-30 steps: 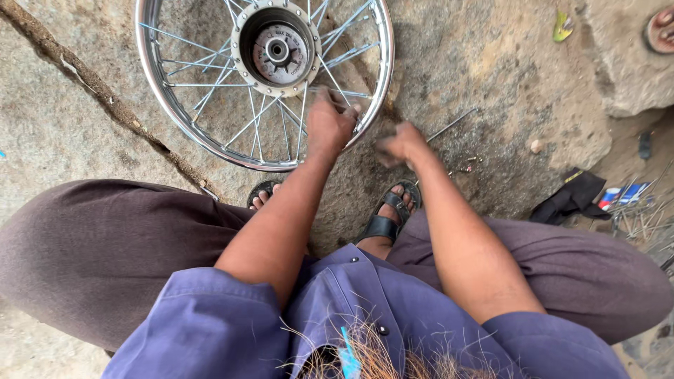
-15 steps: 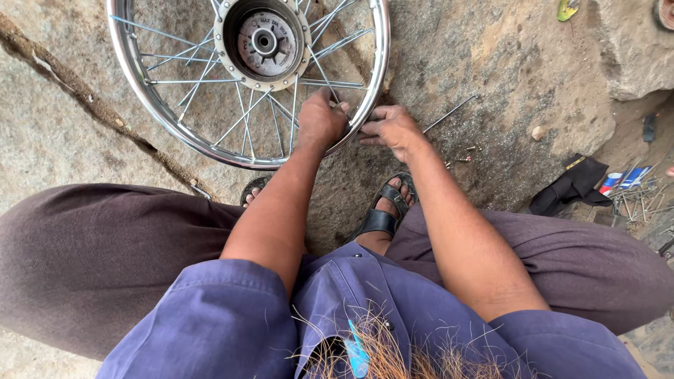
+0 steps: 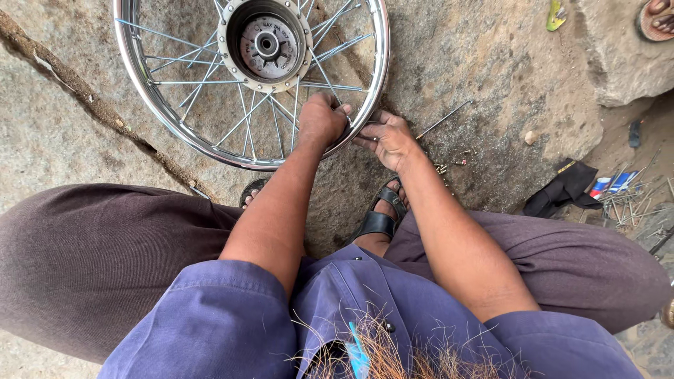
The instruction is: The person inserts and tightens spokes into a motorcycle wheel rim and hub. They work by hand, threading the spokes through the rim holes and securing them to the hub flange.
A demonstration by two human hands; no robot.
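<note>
Head view, left hand [image 3: 321, 119] and right hand [image 3: 387, 138] at wheel rim [image 3: 151, 98] edge

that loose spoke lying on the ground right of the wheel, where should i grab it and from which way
Probably mid-shaft, coming from above. The loose spoke is a thin straight rod lying flat and slanted on the rough ground, clear of the wheel rim. A fingertip pinch across its width suits it. The right hand is nearest; the left hand is on the rim.
</note>
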